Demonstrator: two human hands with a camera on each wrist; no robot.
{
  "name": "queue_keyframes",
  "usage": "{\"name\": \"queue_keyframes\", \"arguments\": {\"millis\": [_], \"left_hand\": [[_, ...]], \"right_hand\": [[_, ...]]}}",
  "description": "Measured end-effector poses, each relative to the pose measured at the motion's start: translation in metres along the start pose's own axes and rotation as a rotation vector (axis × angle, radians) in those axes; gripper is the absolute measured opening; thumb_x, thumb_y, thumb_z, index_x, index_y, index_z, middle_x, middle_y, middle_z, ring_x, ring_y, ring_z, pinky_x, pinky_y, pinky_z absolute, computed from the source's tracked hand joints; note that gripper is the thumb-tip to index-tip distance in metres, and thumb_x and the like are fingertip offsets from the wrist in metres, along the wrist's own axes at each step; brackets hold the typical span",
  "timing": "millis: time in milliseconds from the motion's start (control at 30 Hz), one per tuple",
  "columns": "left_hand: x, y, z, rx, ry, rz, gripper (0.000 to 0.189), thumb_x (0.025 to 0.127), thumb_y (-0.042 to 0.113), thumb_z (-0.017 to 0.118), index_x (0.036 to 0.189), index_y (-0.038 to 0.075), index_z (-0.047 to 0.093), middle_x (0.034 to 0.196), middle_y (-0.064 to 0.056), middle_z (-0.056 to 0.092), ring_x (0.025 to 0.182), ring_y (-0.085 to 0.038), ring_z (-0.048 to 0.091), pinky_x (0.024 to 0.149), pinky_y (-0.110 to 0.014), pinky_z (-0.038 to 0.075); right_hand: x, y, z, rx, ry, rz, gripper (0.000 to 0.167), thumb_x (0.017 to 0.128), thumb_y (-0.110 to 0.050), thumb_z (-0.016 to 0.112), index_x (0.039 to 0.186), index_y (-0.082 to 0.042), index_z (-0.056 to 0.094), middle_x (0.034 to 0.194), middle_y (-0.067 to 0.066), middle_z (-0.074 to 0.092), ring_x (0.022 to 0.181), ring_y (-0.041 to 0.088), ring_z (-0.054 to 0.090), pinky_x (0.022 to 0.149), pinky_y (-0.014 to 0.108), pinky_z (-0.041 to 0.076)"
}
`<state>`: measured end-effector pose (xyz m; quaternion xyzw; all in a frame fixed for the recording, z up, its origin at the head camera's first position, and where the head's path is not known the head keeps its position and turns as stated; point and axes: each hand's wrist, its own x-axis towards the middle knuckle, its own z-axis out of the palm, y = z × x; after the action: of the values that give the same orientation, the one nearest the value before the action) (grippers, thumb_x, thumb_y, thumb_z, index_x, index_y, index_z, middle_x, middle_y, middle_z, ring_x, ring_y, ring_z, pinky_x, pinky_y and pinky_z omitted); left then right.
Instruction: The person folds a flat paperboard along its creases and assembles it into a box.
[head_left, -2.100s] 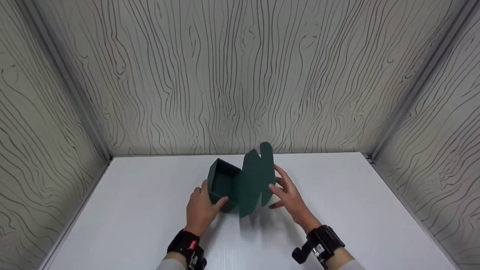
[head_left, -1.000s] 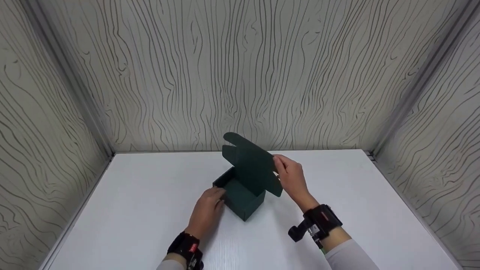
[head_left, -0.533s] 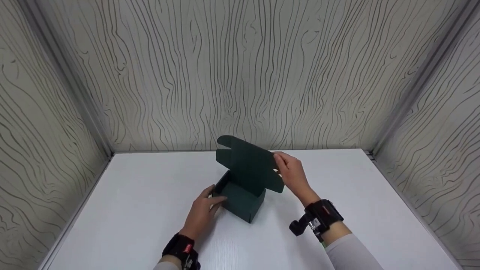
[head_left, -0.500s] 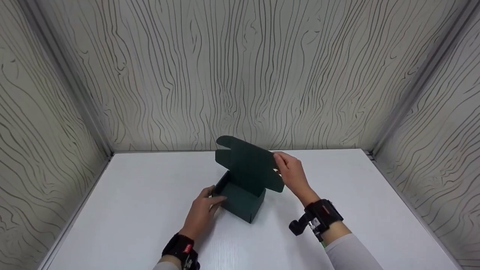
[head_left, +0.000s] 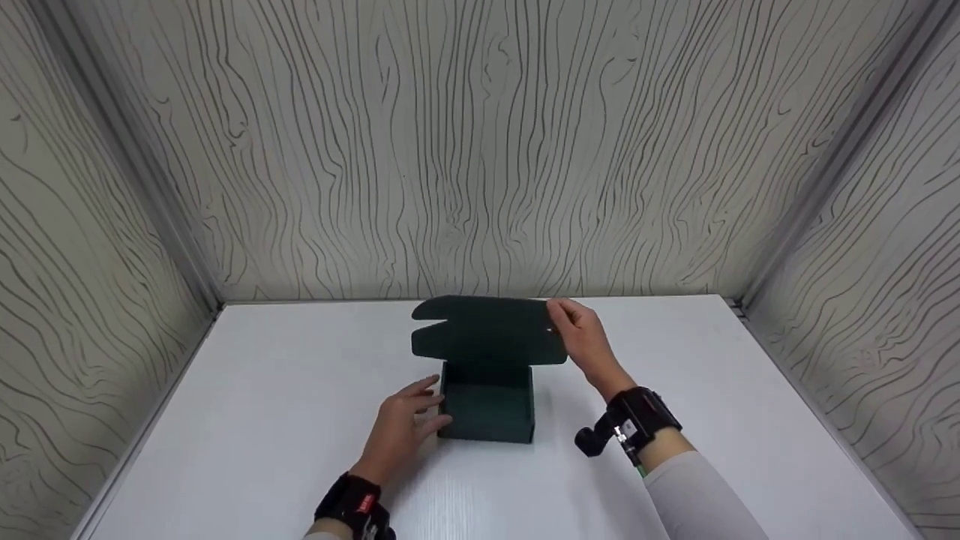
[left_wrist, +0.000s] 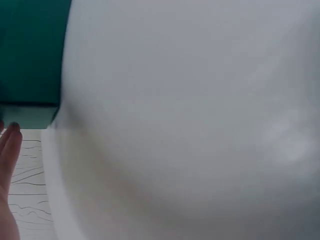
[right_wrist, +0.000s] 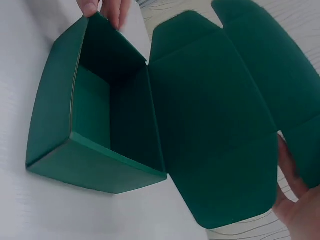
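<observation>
A dark green cardboard box (head_left: 487,424) sits on the white table, its front wall toward me and its inside bare. Its lid (right_wrist: 210,105) stands raised at the back, with side flaps and a tuck flap spread out. My right hand (head_left: 589,345) pinches the right end of the lid between thumb and fingers. At the box's left wall, my left hand (head_left: 399,429) has its fingers spread and loosely extended, the fingertips right at the edge. In the left wrist view only part of that hand shows, below a corner of the box.
The white table (head_left: 285,420) runs back to a wood-grain patterned wall (head_left: 465,150). Similar side panels (head_left: 67,300) close in the left and right. Both wrists wear black straps with small cameras.
The box has turned on the table until its front faces me, and its lid has swung round to the back. My right hand went from beside the lid to pinching it.
</observation>
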<state>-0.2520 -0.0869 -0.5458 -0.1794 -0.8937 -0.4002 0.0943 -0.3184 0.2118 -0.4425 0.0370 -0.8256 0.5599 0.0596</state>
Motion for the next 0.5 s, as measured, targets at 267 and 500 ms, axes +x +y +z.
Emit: {"name": "queue_keyframes", "arguments": {"millis": [267,500], "left_hand": [[0.006,0.008,-0.005,0.070,-0.052,0.002,0.036,0.081,0.030,0.081,0.111,0.011,0.077,0.126,-0.005,0.070,0.116,-0.024,0.068,0.099,-0.045,0.053],[0.008,0.010,-0.005,0.115,-0.035,0.043,0.028,0.084,0.031,0.078,0.105,0.012,0.079,0.119,-0.005,0.073,0.110,-0.021,0.070,0.096,-0.043,0.055]], "right_hand": [[-0.002,0.017,0.004,0.024,0.018,-0.006,0.038,0.101,-0.038,0.055,0.129,-0.013,0.059,0.121,0.009,0.066,0.110,0.022,0.062,0.100,0.039,0.052],[-0.003,0.034,0.004,-0.059,0.047,0.045,0.030,0.103,-0.024,0.053,0.129,-0.010,0.059,0.126,0.014,0.066,0.118,0.028,0.063,0.103,0.048,0.050]]}}
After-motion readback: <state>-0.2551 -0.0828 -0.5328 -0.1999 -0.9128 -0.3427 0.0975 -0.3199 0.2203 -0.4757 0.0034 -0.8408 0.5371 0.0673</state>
